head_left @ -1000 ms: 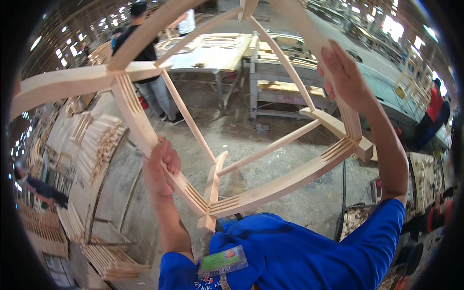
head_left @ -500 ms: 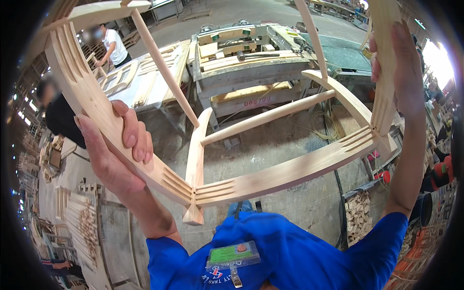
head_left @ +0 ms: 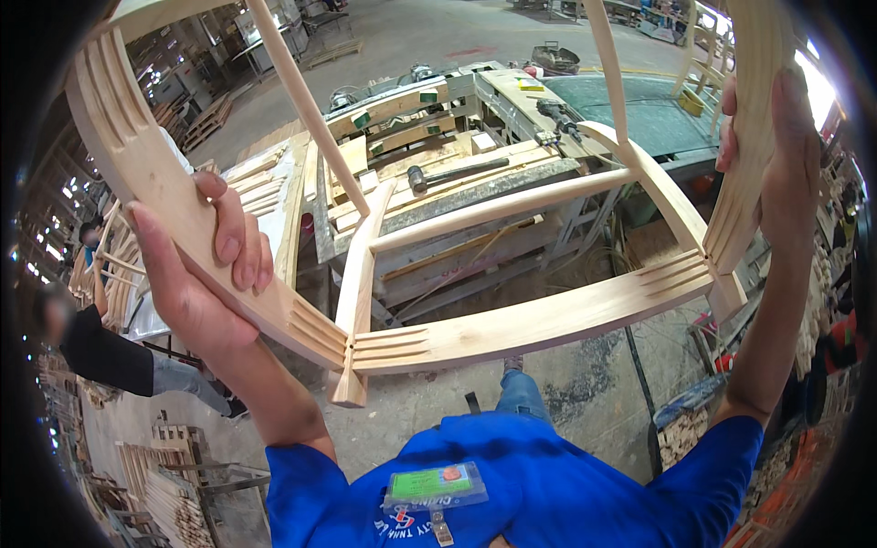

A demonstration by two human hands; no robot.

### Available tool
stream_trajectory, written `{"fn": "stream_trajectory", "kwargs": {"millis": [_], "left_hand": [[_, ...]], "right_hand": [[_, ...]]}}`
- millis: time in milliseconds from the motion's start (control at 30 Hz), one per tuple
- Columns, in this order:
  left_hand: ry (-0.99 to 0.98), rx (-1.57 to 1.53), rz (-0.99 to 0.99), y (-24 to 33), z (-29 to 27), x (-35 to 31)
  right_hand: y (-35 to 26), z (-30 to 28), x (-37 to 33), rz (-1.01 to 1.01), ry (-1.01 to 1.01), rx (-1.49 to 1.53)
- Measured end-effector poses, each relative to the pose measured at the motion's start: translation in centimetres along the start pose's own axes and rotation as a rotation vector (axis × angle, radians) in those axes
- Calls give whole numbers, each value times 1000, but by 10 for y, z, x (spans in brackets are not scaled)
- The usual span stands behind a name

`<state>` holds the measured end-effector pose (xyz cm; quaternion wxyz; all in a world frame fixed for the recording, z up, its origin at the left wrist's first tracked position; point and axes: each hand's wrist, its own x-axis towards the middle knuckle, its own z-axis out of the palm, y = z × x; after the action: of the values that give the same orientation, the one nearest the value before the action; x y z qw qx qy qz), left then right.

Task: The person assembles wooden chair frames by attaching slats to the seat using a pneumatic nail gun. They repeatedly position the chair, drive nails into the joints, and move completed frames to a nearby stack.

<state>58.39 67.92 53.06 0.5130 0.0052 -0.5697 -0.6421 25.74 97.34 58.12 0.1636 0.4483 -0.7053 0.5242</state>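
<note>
Raised before me is a pale, unfinished wooden chair frame (head_left: 539,321), with curved grooved rails, short legs and round dowel stretchers. My left hand (head_left: 206,274) wraps round its left curved rail, thumb on the outer side and fingers over the inner edge. On the right, my right hand (head_left: 790,155) grips the opposite rail, the fingertips showing past its inner edge. The frame is tilted, and its far part runs out of the picture at the top. A workbench (head_left: 448,219) stands beyond it, seen through the frame.
On the bench lie a mallet (head_left: 457,173), a power drill (head_left: 557,114) and wood strips. A green-topped table (head_left: 639,105) adjoins at the back right. To my left walks a person in black (head_left: 105,342). Stacked wooden sticks (head_left: 164,493) stand at the lower left.
The workbench appears closer, and my leg now shows below the frame. Both hands keep their hold on the chair frame. The person in black has come further into view.
</note>
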Motion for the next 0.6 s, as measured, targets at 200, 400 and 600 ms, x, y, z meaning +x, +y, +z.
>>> {"fn": "stream_trajectory", "kwargs": {"millis": [200, 400, 600], "left_hand": [[8, 50, -5, -95, 1, 90], [71, 136, -33, -152, -17, 189], [140, 198, -138, -227, -71, 271]], "right_hand": [[96, 68, 95, 87, -10, 263], [173, 162, 199, 29, -58, 358], [240, 265, 272, 47, -162, 391]]}}
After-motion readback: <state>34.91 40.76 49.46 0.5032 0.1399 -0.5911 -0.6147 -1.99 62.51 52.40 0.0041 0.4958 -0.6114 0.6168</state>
